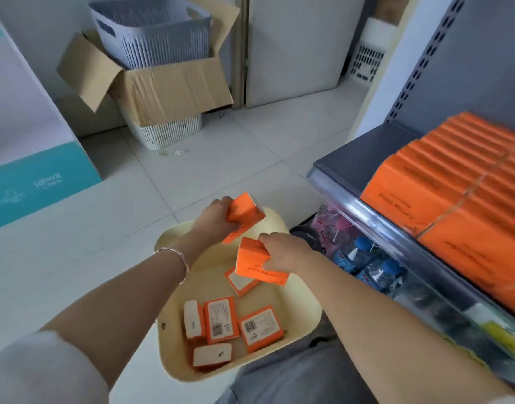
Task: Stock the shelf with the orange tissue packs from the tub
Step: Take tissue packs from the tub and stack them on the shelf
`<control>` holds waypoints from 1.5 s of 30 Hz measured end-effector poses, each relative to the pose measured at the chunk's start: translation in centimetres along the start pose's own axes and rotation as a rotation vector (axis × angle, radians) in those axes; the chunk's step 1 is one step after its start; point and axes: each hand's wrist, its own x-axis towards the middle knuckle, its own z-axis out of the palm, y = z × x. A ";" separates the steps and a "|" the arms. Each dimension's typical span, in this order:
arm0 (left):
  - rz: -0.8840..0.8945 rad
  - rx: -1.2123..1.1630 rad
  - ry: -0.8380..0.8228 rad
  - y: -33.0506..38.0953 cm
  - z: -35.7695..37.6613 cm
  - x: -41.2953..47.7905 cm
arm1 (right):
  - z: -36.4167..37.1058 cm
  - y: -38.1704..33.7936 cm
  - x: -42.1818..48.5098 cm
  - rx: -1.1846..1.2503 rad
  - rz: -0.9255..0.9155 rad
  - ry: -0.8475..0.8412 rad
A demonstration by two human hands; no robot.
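A cream tub (pixel 174 365) sits on the floor in front of me with several orange tissue packs (pixel 221 319) lying loose in its bottom. My left hand (pixel 215 218) grips one orange pack (pixel 244 209) above the tub's far rim. My right hand (pixel 285 252) holds another orange pack (pixel 259 265) just over the tub's middle. To the right, the grey shelf (pixel 358 158) carries rows of orange packs (pixel 454 182) standing side by side, with bare shelf at its left end.
Water bottles (pixel 364 258) with blue caps fill the lower shelf under the clear front rail. A cardboard box (pixel 168 91) holding a grey basket (pixel 154 30) stands at the back on a white basket. A teal and white carton (pixel 34 182) stands at the left.
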 end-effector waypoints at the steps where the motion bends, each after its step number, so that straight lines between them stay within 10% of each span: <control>1: 0.029 0.009 0.019 1.1 -1.0 -0.7 | -1.2 0.0 -1.2 -0.007 0.017 0.049; 14: 0.448 -0.057 0.254 17.5 -7.3 -12.8 | -11.1 1.9 -21.4 -0.004 0.286 0.647; 30: 0.813 0.039 0.253 35.1 2.0 -20.9 | -8.1 12.6 -44.0 0.061 0.890 1.068; 45: 1.090 0.269 0.156 50.0 13.5 -17.7 | -3.5 29.9 -48.1 0.338 1.537 1.015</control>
